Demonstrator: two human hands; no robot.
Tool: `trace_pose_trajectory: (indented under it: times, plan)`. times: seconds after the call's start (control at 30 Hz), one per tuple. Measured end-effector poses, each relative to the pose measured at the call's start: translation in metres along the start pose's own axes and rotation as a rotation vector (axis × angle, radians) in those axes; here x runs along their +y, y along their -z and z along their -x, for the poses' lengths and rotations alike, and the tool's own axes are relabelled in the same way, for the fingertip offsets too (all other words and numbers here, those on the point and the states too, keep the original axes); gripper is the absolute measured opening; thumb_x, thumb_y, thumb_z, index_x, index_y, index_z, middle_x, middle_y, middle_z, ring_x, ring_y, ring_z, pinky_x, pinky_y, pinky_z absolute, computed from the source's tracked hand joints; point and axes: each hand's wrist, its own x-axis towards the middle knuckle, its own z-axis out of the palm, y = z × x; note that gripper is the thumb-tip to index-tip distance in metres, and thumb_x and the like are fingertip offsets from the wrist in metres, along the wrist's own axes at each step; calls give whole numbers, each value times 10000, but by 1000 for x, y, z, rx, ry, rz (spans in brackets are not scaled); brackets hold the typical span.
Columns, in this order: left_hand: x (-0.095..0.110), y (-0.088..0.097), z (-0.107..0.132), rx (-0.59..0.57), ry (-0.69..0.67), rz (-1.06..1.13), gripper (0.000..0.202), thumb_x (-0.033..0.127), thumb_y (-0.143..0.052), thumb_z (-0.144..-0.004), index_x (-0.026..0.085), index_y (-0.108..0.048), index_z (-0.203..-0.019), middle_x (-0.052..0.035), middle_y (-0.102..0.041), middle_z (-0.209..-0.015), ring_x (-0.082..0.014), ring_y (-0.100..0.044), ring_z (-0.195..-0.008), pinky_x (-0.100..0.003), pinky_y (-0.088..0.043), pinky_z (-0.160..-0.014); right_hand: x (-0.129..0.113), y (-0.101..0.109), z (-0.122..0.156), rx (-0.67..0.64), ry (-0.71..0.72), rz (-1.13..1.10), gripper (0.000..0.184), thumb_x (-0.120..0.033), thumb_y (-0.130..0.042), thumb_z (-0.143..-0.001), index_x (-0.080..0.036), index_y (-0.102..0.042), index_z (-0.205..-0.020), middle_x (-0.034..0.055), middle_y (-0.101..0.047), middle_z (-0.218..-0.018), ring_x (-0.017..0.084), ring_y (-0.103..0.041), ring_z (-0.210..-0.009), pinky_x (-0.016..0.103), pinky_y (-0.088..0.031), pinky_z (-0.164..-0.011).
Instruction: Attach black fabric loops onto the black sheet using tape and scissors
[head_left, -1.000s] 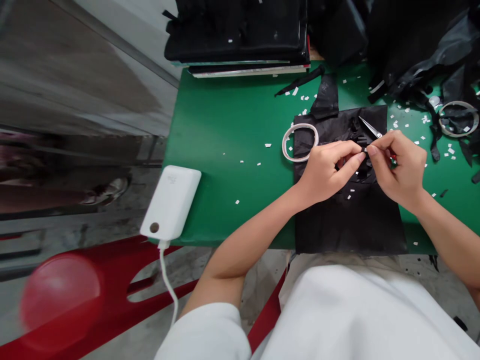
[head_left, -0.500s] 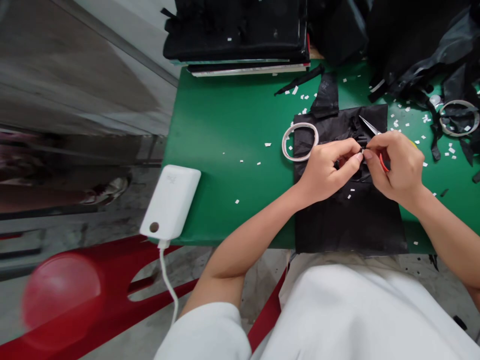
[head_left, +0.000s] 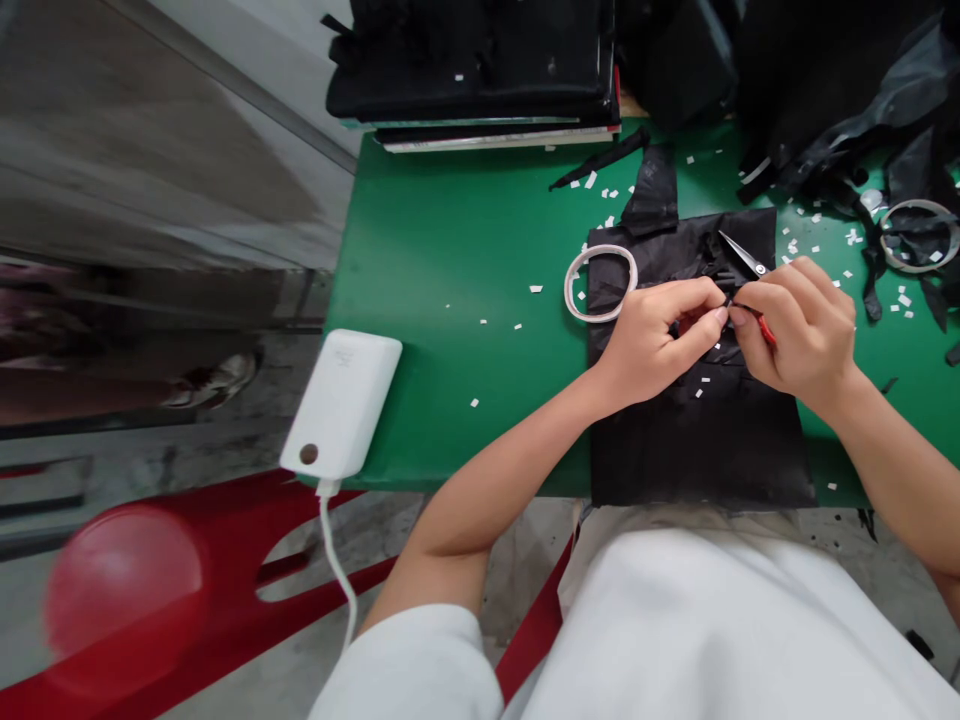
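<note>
Over a flat black sheet of fabric or plastic (head_left: 694,440), both hands meet with pinched fingertips. My left hand (head_left: 656,335) closes thumb and forefinger on a small dark strip (head_left: 730,303), too small to make out well. Close beside it, my right hand (head_left: 802,325) pinches the same strip from the other side. Scissors (head_left: 742,252) with red handles lie on the sheet under my right hand, blades pointing up and left; much of the handle is hidden. A thin white ring like a tape roll (head_left: 568,290) rests partly on the sheet's left edge.
The green table (head_left: 442,270) carries scattered white paper bits. A white power bank (head_left: 345,400) with a cable sits at its left corner. A stack of black items (head_left: 480,60) stands at the back. Black scraps and another ring (head_left: 919,268) lie right. A red chair (head_left: 247,510) is below left.
My right hand has shifted slightly right, a little away from the left fingertips. The white bit between the fingertips no longer shows there; a white bit now shows on the sheet below.
</note>
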Motion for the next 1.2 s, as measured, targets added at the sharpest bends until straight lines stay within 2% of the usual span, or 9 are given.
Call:
trace_pose_trajectory:
  times: [0.2,0.4,0.6,0.8,1.2]
  plan:
    - [0,0,0,-20,20,0,243,306,-513,-903,185,-504,-692,39,-482,-604,-81,-455,-588,-228,-391,-603,3,2,0,-38,32,49,128,-293,-472,-941,-271,-549,-841,34,-565,-659,194,-463,-590,357,-392,-566]
    - [-1,1,1,-31,-16,-15,242,285,-507,-913,182,-497,-694,47,-447,-599,-76,-429,-577,-229,-360,-582,3,2,-2,-20,65,21,172,-260,-497,-931,-257,-502,-760,26,-515,-636,176,-421,-580,338,-343,-532]
    - [-2,2,1,-84,-25,-20,245,303,-484,-923,183,-497,-709,41,-456,-618,-80,-409,-569,-239,-346,-572,1,3,-5,-57,83,-10,165,-219,-430,-945,-245,-484,-791,31,-526,-664,175,-431,-612,325,-378,-541]
    - [-2,3,1,-106,-41,6,236,291,-483,-924,185,-483,-714,48,-420,-610,-81,-400,-578,-241,-345,-592,0,4,-7,-35,110,-97,113,-169,-469,-929,-237,-486,-840,21,-518,-675,166,-433,-627,308,-391,-557]
    - [-4,2,2,-130,-45,67,233,271,-492,-930,166,-490,-721,52,-420,-618,-72,-378,-593,-232,-320,-597,-2,7,-8,-58,65,-270,142,-102,-497,-892,-231,-477,-836,8,-510,-678,157,-456,-621,295,-389,-554]
